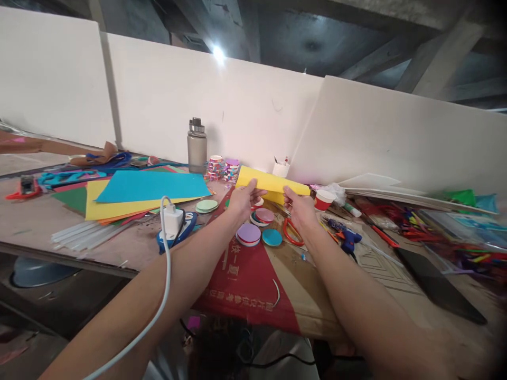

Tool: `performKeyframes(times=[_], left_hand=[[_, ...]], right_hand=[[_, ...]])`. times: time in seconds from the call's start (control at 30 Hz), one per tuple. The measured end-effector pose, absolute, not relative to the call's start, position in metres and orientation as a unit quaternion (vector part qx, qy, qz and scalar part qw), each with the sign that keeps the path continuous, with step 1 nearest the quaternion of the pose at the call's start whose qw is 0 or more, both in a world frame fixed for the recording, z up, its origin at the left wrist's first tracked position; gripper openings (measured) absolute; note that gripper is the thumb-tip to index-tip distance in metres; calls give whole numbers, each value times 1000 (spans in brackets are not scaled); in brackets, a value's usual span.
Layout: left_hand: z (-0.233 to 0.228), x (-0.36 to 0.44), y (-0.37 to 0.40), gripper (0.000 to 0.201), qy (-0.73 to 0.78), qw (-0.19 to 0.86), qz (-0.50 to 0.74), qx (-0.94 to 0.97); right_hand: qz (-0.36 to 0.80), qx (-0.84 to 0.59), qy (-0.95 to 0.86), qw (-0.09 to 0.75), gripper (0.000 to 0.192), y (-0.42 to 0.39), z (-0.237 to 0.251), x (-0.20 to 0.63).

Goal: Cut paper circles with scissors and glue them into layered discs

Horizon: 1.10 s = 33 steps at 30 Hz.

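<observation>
A bent sheet of yellow craft paper (pixel 269 181) is stretched between my hands, raised above the table. My left hand (pixel 244 199) pinches its lower left part, thumb on the near face. On the right side, my right hand (pixel 298 203) grips the lower edge the same way. Beneath them lie coloured paper-like discs: a purple one (pixel 249 234) on a small stack, a pink one (pixel 264 215), and a blue one (pixel 272 237). Orange-handled scissors (pixel 292 232) rest by my right wrist, their blades partly hidden.
Coloured sheets (pixel 154 186), glue sticks (pixel 85 234) and a charger on a power strip (pixel 173 221) sit left. A bottle (pixel 197 145) stands behind. Rightward are a paper cup (pixel 324 199), a blue glue gun (pixel 348 237) and a dark tablet-like slab (pixel 439 285). A white cable crosses my left arm.
</observation>
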<state>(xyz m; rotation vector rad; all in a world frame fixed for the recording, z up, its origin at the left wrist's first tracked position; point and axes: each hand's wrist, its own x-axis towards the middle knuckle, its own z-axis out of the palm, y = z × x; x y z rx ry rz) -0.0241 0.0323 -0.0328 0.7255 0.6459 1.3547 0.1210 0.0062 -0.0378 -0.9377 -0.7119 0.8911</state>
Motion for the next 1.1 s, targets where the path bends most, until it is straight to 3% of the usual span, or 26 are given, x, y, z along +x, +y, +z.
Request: performKeyframes(times=[0.23,0.47,0.57,0.7,0.97,1.1], left_hand=[[-26,-41,43,23,299,645,648,273],[-27,-42,41,42,263,679,615,303],[-27,-30,32,32,272,700,568,338],[-27,-23,30,21,284,677,598,322],[-26,-31,36,16,294,665,629,274],[-25,-33,37,27,289,675,635,238]], right_hand=[[399,-433,-275,760,31,6,-33,130],[379,-409,-284,780,33,4,-37,123],[379,-403,-308,774,34,2,-42,110],[417,-395,-325,751,34,-1,-43,102],[410,-396,-344,746,39,-2,-40,112],[390,-405,-320,762,35,0,-40,110]])
